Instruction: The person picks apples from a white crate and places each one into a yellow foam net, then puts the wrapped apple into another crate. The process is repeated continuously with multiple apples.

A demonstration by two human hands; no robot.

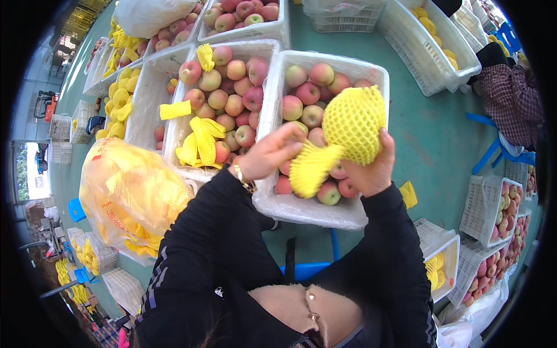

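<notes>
My right hand (370, 169) holds an apple wrapped in a yellow foam net (354, 124) above a lined plastic crate of bare apples (311, 217). The net's narrow loose end (311, 169) hangs to the left, partly blurred. My left hand (274, 152) has its thumb and fingertips close together at that loose end; whether they grip it cannot be told. Left of this crate, another crate (270, 52) holds bare apples with several empty foam nets (200, 141) lying on them.
A clear plastic bag of yellow foam nets (135, 191) stands at the left. One foam net (408, 194) lies on the green floor. A crate with wrapped apples (428, 69) stands upper right, near a seated person in a checked shirt (507, 95). More apple crates (474, 213) stand right.
</notes>
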